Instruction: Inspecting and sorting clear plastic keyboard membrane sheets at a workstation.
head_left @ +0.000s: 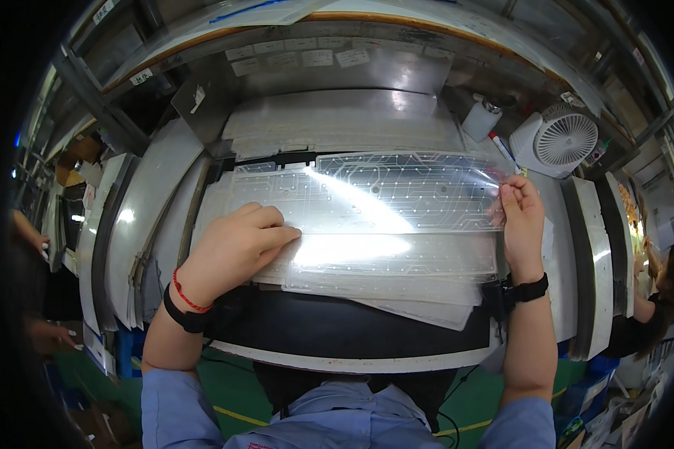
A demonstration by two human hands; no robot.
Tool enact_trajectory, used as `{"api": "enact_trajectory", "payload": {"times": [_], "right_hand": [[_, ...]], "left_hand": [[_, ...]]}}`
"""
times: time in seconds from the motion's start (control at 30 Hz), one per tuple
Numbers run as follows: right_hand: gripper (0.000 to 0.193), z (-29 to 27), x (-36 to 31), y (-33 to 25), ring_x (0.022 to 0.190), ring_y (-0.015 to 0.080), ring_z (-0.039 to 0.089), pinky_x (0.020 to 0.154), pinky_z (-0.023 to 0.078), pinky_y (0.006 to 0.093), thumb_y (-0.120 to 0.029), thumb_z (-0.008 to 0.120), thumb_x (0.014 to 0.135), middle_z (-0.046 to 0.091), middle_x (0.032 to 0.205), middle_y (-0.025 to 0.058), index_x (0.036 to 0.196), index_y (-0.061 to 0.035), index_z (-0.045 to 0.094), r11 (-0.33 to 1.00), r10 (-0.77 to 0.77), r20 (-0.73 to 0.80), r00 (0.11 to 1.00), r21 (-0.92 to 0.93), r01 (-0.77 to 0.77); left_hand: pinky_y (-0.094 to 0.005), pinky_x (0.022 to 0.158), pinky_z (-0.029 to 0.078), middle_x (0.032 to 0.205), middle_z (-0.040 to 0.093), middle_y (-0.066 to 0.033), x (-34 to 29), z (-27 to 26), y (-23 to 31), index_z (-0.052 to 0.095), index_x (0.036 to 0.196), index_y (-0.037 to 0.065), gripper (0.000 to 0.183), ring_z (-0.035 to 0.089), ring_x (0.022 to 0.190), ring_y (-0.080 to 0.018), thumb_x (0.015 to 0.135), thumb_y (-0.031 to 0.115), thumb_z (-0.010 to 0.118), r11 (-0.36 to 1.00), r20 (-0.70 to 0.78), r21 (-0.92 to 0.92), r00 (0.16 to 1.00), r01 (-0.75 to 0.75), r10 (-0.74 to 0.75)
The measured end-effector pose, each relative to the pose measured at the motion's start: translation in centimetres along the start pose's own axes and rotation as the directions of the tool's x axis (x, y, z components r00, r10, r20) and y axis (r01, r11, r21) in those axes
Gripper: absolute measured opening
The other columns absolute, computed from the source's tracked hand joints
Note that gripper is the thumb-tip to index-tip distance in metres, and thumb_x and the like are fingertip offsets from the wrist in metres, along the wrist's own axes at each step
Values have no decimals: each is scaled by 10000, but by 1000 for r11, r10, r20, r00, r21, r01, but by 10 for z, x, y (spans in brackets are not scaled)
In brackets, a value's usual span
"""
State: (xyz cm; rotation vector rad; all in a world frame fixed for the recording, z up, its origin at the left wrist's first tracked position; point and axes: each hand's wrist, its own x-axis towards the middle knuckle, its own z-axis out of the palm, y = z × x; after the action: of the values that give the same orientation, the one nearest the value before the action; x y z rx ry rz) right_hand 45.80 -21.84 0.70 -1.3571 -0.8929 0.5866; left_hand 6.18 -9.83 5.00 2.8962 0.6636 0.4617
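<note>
A clear plastic film printed with fine circuit lines and dots (pixel 427 183) stretches between my hands, bright with glare. My right hand (pixel 523 213) pinches its right edge, slightly raised. At the lower left corner of that film, my left hand (pixel 247 239) is closed, with thumb and forefinger pinched on its edge. Beneath and nearer to me lies a loose stack of similar clear printed films (pixel 397 262), fanned out at the front. A flat grey plate under the films shows only in part.
A black mat (pixel 337 322) covers the bench front. Behind the films lies a stack of metal sheets (pixel 344 123). At the far right stand a small white fan (pixel 565 138), a pump bottle (pixel 483 116) and a marker (pixel 502 147). Other people work at both sides.
</note>
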Motion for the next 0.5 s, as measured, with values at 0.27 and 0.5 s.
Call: {"api": "enact_trajectory", "payload": {"times": [0.27, 0.5], "right_hand": [[125, 0, 0, 1, 651, 48, 572, 540, 437, 180, -51, 504, 992, 663, 882, 23, 1101, -16, 554, 1000, 4, 10, 1000, 1, -4], [130, 0, 1, 0, 639, 54, 569, 534, 436, 180, -64, 509, 993, 672, 893, 29, 1105, -17, 554, 1000, 7, 11, 1000, -7, -7]], "left_hand": [[-350, 739, 497, 894, 623, -59, 1, 1, 1, 715, 982, 99, 184, 601, 858, -254, 810, 60, 663, 1000, 9, 11, 1000, 22, -22], [-355, 745, 496, 902, 623, -62, 1, 0, 0, 713, 989, 97, 188, 602, 865, -260, 814, 56, 660, 1000, 26, -4, 999, 22, -22]]}}
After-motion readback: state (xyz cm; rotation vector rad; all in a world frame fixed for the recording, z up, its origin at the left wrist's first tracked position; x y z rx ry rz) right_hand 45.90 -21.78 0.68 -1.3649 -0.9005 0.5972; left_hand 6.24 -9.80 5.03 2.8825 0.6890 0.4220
